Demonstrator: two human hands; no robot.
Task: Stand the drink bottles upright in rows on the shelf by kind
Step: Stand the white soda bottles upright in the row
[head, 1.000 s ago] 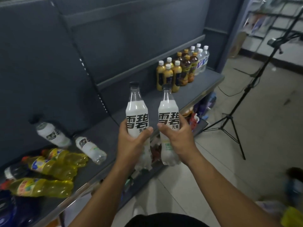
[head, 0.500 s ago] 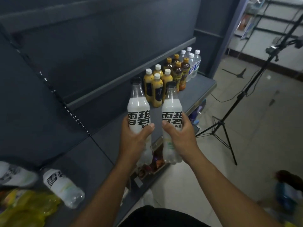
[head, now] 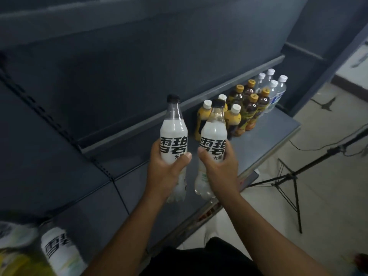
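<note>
Left hand (head: 165,174), right hand (head: 221,174) round bottles (head: 173,134)

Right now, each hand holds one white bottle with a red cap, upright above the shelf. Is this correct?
No. The head view shows black caps, not red. The left hand and the right hand each hold one white bottle upright above the shelf.

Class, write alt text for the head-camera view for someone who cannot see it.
Two white-labelled bottles are held upright over a grey shelf, left bottle in the left hand, right bottle in the right hand. Behind stand rows of yellow bottles, dark bottles and clear bottles; another bottle lies at lower left.
</note>
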